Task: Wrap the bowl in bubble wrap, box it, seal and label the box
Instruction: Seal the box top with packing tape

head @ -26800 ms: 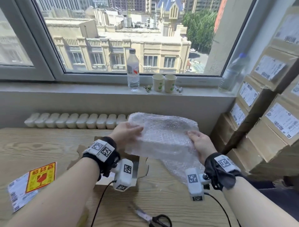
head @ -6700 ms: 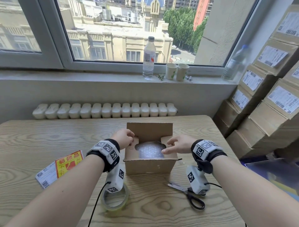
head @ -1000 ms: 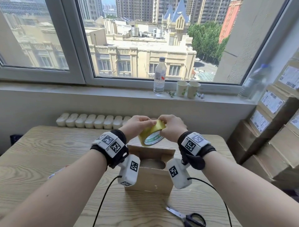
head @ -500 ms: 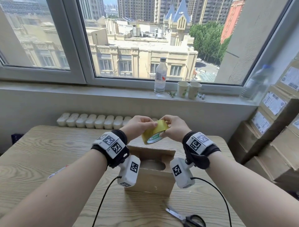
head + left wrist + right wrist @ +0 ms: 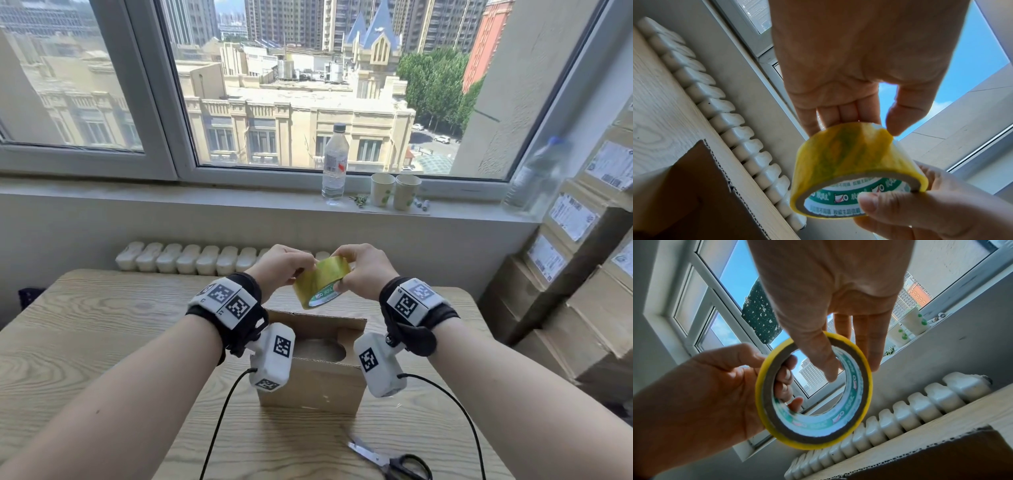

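Observation:
A yellow tape roll (image 5: 322, 282) with a green and white core is held in the air above the brown cardboard box (image 5: 311, 383) on the wooden table (image 5: 102, 325). My left hand (image 5: 298, 270) pinches the roll's (image 5: 849, 162) outer face from the left, fingers behind and thumb near its top edge. My right hand (image 5: 346, 270) grips the roll (image 5: 857, 404) from the right, thumb inside the core and fingers outside. The box's far flap stands up. A round cut-out in its top shows a pale patch; the bowl itself is hidden.
Black-handled scissors (image 5: 394, 462) lie on the table near its front right. A white radiator (image 5: 191, 258) runs behind the table. A water bottle (image 5: 334, 161) and two paper cups (image 5: 394, 190) stand on the sill. Labelled cardboard boxes (image 5: 582, 274) are stacked at the right.
Both hands still hold the tape roll above the box. The roll has shifted slightly right and turned a little between the fingers.

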Tool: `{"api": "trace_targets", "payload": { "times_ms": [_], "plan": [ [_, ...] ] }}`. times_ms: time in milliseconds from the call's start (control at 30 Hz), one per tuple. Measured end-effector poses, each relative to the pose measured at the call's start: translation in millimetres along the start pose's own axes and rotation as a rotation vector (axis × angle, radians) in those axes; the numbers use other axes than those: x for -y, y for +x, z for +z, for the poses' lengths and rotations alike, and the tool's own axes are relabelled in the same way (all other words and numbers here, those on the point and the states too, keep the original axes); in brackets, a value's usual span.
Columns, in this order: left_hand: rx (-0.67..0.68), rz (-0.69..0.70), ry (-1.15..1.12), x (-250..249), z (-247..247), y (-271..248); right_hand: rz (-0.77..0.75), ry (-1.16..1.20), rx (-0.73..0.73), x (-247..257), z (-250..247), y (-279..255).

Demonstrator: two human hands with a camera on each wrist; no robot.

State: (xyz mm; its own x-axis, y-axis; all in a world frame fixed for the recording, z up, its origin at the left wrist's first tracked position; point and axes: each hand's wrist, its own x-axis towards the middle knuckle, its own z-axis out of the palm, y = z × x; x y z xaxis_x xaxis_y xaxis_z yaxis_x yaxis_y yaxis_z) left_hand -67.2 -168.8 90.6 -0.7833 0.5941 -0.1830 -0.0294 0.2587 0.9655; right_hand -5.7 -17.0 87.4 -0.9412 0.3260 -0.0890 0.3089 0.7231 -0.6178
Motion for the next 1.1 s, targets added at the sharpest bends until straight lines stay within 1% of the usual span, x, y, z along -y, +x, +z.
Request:
{"api": "trace_targets", "payload": {
  "times_ms": [200,367,433,533,700,767,933,967,1033,1100],
  "plan": [
    [-0.018,-0.031,0.003,-1.2,0.2,-0.9,-0.003,-0.013,0.010,-2.2,2.4,1.2],
    [-0.040,-0.029,-0.005,2.5,0.6,-2.5,-0.008,-0.038,-0.025,-2.6,4.1,2.8],
    [-0.035,-0.051,-0.007,2.1,1.0,-2.8,-0.003,-0.045,-0.032,-3.5,3.6,3.0],
    [-0.043,-0.062,0.007,0.9,-0.6,-1.6,0.002,-0.033,-0.016,-3.8,3.5,2.9],
    [0.016,-0.036,0.016,-2.7,-1.2,-6.4,0.018,0.002,-0.008,-5.7,3.7,2.6],
    [0.016,-0.019,0.020,-2.3,-1.5,-6.6,0.018,0.009,-0.006,-5.6,4.6,2.1],
    [-0.063,-0.022,0.078,2.4,-0.9,-7.8,0.018,0.042,-0.023,-3.7,3.7,1.1],
    [-0.047,-0.034,0.050,4.7,-1.9,-7.0,0.018,0.038,-0.020,-3.8,2.8,1.4],
    [0.025,-0.075,-0.043,7.0,-2.0,-7.9,0.022,0.020,-0.007,-4.6,3.1,0.6],
    [0.053,-0.073,-0.060,5.2,-3.0,-8.8,0.026,0.022,-0.004,-4.8,4.9,0.3]
  ]
}}
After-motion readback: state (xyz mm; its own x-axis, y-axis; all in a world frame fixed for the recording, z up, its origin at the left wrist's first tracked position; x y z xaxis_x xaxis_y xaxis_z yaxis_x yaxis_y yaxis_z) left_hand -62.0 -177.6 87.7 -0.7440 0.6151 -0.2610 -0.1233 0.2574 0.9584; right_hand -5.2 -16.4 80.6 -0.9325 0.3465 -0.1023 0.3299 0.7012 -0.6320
